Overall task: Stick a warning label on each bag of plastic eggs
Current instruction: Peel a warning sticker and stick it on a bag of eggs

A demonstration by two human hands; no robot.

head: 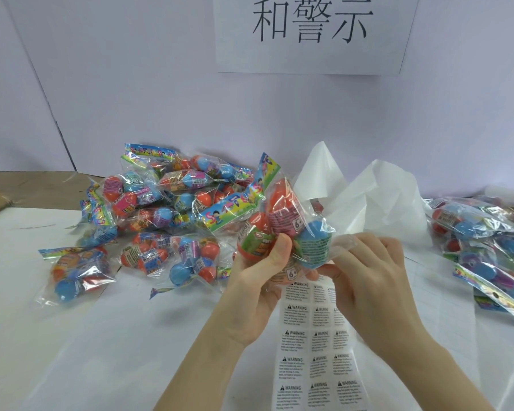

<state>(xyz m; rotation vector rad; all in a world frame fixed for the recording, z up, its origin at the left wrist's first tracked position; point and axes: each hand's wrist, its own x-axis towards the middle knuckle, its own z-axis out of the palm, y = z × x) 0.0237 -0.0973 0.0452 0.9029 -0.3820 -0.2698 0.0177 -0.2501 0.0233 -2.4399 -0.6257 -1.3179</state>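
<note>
Bag of eggs point(282, 229) held above label sheet point(315, 345), left hand point(258, 289) fingers clamped round it, right hand point(368, 280) pinching its film: likely light, crinkly, slippery; best gripped over the hard eggs

Your left hand point(251, 287) and right hand point(368, 280) are bare, with no gloves, rings or watch; both forearms show uncovered to the frame's bottom edge, nails short and unpainted.

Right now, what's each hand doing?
Left hand: holding the bag of plastic eggs.
Right hand: pinching the same bag's clear edge.
</note>
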